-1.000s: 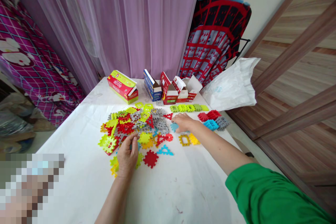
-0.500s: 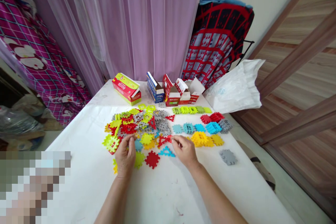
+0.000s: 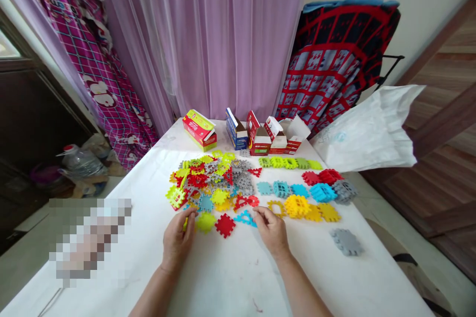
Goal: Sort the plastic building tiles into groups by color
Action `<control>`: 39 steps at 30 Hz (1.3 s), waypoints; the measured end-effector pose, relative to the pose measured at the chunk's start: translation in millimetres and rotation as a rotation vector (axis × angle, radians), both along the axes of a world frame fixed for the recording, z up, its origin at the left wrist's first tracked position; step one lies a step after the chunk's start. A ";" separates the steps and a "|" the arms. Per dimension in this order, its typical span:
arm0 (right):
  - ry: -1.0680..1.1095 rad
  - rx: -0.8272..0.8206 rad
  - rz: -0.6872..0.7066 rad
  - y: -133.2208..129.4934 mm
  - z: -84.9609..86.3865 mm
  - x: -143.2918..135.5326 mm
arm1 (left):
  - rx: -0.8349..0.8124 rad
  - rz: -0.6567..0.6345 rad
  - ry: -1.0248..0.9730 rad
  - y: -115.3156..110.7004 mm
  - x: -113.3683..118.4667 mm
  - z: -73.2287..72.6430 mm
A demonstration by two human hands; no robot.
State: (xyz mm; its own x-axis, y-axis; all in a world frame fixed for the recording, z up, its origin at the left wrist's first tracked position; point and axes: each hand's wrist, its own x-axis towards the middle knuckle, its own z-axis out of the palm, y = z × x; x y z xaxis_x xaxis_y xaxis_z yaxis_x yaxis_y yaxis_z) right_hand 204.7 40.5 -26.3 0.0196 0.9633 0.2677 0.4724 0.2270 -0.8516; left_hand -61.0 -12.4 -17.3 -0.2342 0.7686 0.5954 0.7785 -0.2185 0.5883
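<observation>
My left hand [image 3: 180, 236] is at the near left edge of a mixed pile of plastic pieces [image 3: 211, 173], its thumb and fingers curled close together; anything between them is hidden. A yellow-green square [image 3: 206, 222] lies just right of it, with a red square [image 3: 225, 226] farther right. My right hand [image 3: 272, 230] has its fingertips pinched beside a blue triangle [image 3: 244, 217], and whether something small is in the pinch cannot be made out. Above that triangle is a small red round piece [image 3: 253, 201]. Yellow pieces [image 3: 296, 206] form a row to the right.
Open boxes, one blue [image 3: 237, 133] and one red [image 3: 259, 141] among them, stand at the back beside a red-green box [image 3: 200, 130]. Blue pieces [image 3: 323, 192] and green pieces [image 3: 290, 163] lie in rows. A white bag [image 3: 368, 131] and a grey square [image 3: 347, 242] are at the right.
The view has shifted, so the table appears farther right. My right hand has drawn back toward me from the red round piece, which now shows fully. My left hand is slightly nearer me.
</observation>
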 end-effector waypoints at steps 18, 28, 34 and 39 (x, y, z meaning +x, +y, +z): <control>-0.148 0.019 0.107 -0.1 -5.9 0.1 | -0.243 -0.017 0.487 -35.6 5.8 -11.8; -0.044 0.023 0.068 3.3 -4.0 1.0 | -0.218 -0.166 0.507 -27.4 8.6 -6.6; -0.008 0.037 0.048 1.6 0.2 -0.2 | -0.117 -0.182 0.562 -29.8 7.4 -5.1; 0.033 0.038 0.037 6.0 -3.6 -1.9 | -0.093 -0.185 0.569 -18.8 18.9 12.7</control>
State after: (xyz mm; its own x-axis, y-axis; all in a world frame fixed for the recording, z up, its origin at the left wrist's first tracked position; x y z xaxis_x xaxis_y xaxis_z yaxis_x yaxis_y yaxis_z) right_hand 202.8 46.5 -29.9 -0.0062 0.9527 0.3038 0.4348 0.2762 -0.8572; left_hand -42.1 -31.2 -4.5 0.2439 0.8207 0.5167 0.9306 -0.3479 0.1134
